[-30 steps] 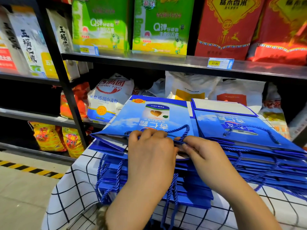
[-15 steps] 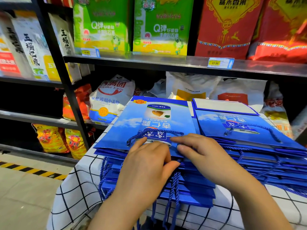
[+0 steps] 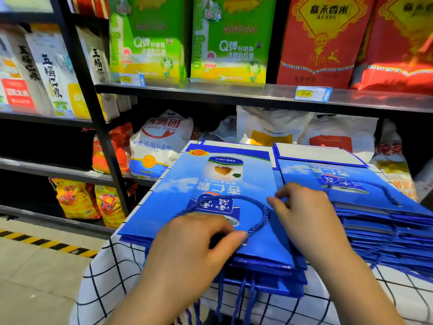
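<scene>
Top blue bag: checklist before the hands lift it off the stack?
1. Top bag flat on the left stack: ok.
2. Rope handle lies looped on the bag's face, not caught under the right stack: ok.
3. Left hand grip at the near edge: cannot tell. The fingers curl by the handle's end, but the pinch is hidden.
4. Right hand on the bag's right edge, gripping or only touching: cannot tell.
5. Lower handles tucked in: not ok. They dangle over the checked cloth and may snag.
</scene>
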`<state>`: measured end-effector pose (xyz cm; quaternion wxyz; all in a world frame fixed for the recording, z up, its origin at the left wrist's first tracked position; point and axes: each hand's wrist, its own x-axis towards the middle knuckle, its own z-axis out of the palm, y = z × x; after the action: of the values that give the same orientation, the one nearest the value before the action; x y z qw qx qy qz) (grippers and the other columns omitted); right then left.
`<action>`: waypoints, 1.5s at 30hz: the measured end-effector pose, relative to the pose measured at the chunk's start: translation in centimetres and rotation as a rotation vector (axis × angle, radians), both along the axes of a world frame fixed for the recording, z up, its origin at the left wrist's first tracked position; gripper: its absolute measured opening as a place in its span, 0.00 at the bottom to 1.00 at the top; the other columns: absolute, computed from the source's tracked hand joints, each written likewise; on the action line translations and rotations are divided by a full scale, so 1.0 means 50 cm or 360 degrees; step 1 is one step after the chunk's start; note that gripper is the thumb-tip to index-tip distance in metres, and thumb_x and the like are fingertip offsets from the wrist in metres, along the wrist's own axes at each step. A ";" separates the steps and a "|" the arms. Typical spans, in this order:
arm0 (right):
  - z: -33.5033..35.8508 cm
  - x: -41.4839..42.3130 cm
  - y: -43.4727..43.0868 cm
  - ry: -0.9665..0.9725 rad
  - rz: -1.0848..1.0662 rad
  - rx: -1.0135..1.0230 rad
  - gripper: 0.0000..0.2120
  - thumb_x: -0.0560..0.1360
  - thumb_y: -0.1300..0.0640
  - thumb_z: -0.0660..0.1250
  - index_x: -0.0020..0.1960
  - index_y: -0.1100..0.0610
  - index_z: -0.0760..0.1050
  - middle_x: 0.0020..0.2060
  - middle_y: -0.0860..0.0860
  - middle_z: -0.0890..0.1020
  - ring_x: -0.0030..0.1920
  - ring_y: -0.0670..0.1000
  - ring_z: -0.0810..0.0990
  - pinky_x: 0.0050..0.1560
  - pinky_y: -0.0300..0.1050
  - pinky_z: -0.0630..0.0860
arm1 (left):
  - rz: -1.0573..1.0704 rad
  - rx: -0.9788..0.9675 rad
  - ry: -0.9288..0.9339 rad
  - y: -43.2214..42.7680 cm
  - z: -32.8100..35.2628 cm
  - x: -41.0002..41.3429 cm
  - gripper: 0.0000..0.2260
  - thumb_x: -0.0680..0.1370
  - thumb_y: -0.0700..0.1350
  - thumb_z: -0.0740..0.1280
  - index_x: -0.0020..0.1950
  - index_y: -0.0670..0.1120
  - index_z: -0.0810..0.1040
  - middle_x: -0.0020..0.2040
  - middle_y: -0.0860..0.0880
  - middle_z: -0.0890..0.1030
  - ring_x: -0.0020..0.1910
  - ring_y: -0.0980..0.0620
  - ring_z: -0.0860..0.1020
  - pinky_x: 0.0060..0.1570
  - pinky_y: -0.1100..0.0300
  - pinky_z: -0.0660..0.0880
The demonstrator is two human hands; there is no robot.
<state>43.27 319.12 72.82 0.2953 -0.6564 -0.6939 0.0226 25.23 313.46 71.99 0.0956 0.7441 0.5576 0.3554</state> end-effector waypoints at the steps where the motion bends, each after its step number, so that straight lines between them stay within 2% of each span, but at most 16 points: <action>1: 0.004 0.004 -0.004 -0.0134 -0.0057 -0.0038 0.14 0.75 0.45 0.62 0.49 0.56 0.76 0.41 0.54 0.81 0.47 0.58 0.77 0.41 0.46 0.72 | 0.0073 0.0003 -0.0084 -0.003 0.016 -0.009 0.15 0.67 0.67 0.58 0.47 0.63 0.74 0.39 0.64 0.80 0.42 0.62 0.76 0.39 0.64 0.72; 3: 0.013 0.005 -0.015 -0.0343 -0.0108 -0.0161 0.18 0.74 0.40 0.60 0.44 0.55 0.76 0.37 0.53 0.77 0.44 0.58 0.77 0.36 0.45 0.70 | 0.0341 0.0153 -0.0108 0.005 0.036 -0.042 0.13 0.69 0.64 0.64 0.42 0.57 0.78 0.39 0.59 0.80 0.39 0.58 0.76 0.36 0.62 0.70; 5: 0.017 -0.002 -0.026 -0.0452 -0.0108 -0.0250 0.20 0.74 0.37 0.58 0.42 0.54 0.74 0.35 0.51 0.74 0.41 0.57 0.75 0.33 0.44 0.67 | 0.0717 0.0163 0.0214 0.029 0.048 -0.090 0.11 0.73 0.60 0.64 0.43 0.55 0.80 0.45 0.54 0.80 0.46 0.51 0.77 0.38 0.58 0.68; 8: 0.020 -0.013 -0.034 -0.0423 -0.0082 -0.0303 0.21 0.73 0.35 0.57 0.42 0.54 0.72 0.38 0.51 0.75 0.41 0.55 0.74 0.34 0.44 0.66 | 0.1030 -0.0312 0.0711 0.069 0.032 -0.154 0.17 0.75 0.62 0.58 0.52 0.54 0.79 0.51 0.50 0.80 0.51 0.45 0.77 0.42 0.57 0.70; 10: 0.020 -0.018 -0.036 -0.0353 -0.0057 -0.0304 0.22 0.72 0.34 0.58 0.40 0.54 0.68 0.36 0.50 0.72 0.39 0.55 0.72 0.34 0.44 0.65 | 0.1020 -0.0496 0.0685 0.077 0.013 -0.169 0.18 0.75 0.64 0.58 0.52 0.54 0.78 0.50 0.49 0.81 0.49 0.46 0.78 0.41 0.57 0.72; 15: 0.022 -0.015 -0.021 0.0014 -0.0002 -0.0272 0.19 0.72 0.39 0.63 0.40 0.56 0.67 0.35 0.51 0.74 0.39 0.55 0.72 0.34 0.45 0.67 | 0.1050 -0.0349 0.0498 0.059 0.024 -0.169 0.16 0.73 0.64 0.61 0.46 0.52 0.76 0.41 0.51 0.78 0.39 0.49 0.72 0.31 0.59 0.65; 18: 0.042 0.006 0.005 0.0526 0.0049 -0.0230 0.14 0.71 0.48 0.69 0.38 0.56 0.68 0.32 0.48 0.73 0.34 0.50 0.71 0.28 0.33 0.64 | 0.0934 -0.0355 0.0430 0.065 0.059 -0.170 0.21 0.71 0.64 0.63 0.38 0.45 0.76 0.34 0.49 0.77 0.34 0.49 0.73 0.29 0.58 0.65; 20: 0.059 0.031 0.023 0.0599 0.0057 -0.0187 0.12 0.72 0.51 0.69 0.37 0.56 0.68 0.32 0.47 0.74 0.33 0.47 0.71 0.27 0.31 0.63 | 0.0786 -0.0314 0.0361 0.083 0.081 -0.163 0.25 0.70 0.63 0.64 0.32 0.40 0.72 0.30 0.43 0.76 0.31 0.46 0.74 0.29 0.56 0.63; 25: 0.108 0.129 0.063 0.0282 -0.0034 -0.0054 0.17 0.73 0.52 0.67 0.37 0.67 0.73 0.31 0.60 0.76 0.37 0.61 0.73 0.31 0.45 0.62 | 0.0319 -0.0377 0.0151 0.167 0.125 -0.084 0.25 0.71 0.60 0.67 0.25 0.44 0.63 0.23 0.45 0.68 0.26 0.46 0.68 0.30 0.56 0.61; 28: 0.122 0.219 0.089 0.0062 -0.0181 -0.0047 0.20 0.74 0.53 0.66 0.29 0.63 0.68 0.25 0.60 0.71 0.31 0.60 0.69 0.29 0.46 0.59 | 0.0141 -0.0382 0.0174 0.226 0.131 0.004 0.25 0.70 0.61 0.67 0.25 0.44 0.66 0.23 0.45 0.72 0.29 0.44 0.73 0.34 0.53 0.68; 32: 0.116 0.333 0.113 0.0058 -0.0388 -0.0170 0.23 0.74 0.53 0.66 0.25 0.59 0.63 0.22 0.58 0.67 0.27 0.56 0.65 0.29 0.47 0.57 | -0.0040 -0.0441 0.0210 0.290 0.120 0.130 0.25 0.71 0.62 0.66 0.26 0.45 0.66 0.25 0.48 0.73 0.31 0.45 0.72 0.33 0.57 0.65; 34: 0.101 0.377 0.119 0.0075 -0.0460 -0.0253 0.24 0.74 0.54 0.66 0.24 0.59 0.62 0.21 0.56 0.66 0.26 0.54 0.64 0.29 0.47 0.57 | -0.0111 -0.0503 0.0210 0.314 0.104 0.184 0.23 0.71 0.62 0.66 0.27 0.46 0.66 0.33 0.44 0.78 0.35 0.44 0.76 0.36 0.57 0.68; 36: 0.078 0.412 0.125 0.0003 -0.0533 -0.0319 0.22 0.74 0.54 0.66 0.25 0.61 0.65 0.23 0.58 0.69 0.29 0.56 0.68 0.31 0.48 0.59 | -0.0135 -0.0547 0.0283 0.327 0.084 0.224 0.22 0.72 0.62 0.65 0.32 0.46 0.68 0.44 0.40 0.80 0.43 0.42 0.77 0.40 0.56 0.68; 40: 0.024 0.437 0.139 -0.0108 -0.0638 -0.0473 0.21 0.74 0.51 0.67 0.28 0.61 0.68 0.27 0.60 0.74 0.34 0.58 0.72 0.32 0.48 0.61 | -0.0085 -0.0590 0.0528 0.329 0.045 0.252 0.26 0.73 0.63 0.63 0.55 0.41 0.75 0.59 0.41 0.77 0.56 0.42 0.75 0.48 0.56 0.70; 42: 0.017 0.425 0.138 -0.0194 -0.0686 -0.0446 0.16 0.72 0.49 0.69 0.37 0.62 0.73 0.39 0.63 0.80 0.43 0.60 0.77 0.38 0.47 0.66 | -0.0014 -0.0543 0.0732 0.320 0.040 0.253 0.27 0.74 0.64 0.61 0.59 0.43 0.74 0.60 0.43 0.77 0.58 0.42 0.75 0.48 0.56 0.69; 45: 0.032 0.403 0.130 -0.0357 -0.0708 -0.0260 0.20 0.69 0.50 0.71 0.54 0.60 0.70 0.54 0.61 0.78 0.55 0.61 0.76 0.49 0.49 0.71 | 0.0124 -0.0081 0.1115 0.301 0.054 0.273 0.20 0.77 0.58 0.61 0.58 0.45 0.74 0.58 0.44 0.78 0.56 0.43 0.75 0.45 0.56 0.67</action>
<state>63.42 325.61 74.41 0.1601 -0.8129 -0.5568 -0.0598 38.88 328.53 74.68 -0.0967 0.7964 0.5932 0.0679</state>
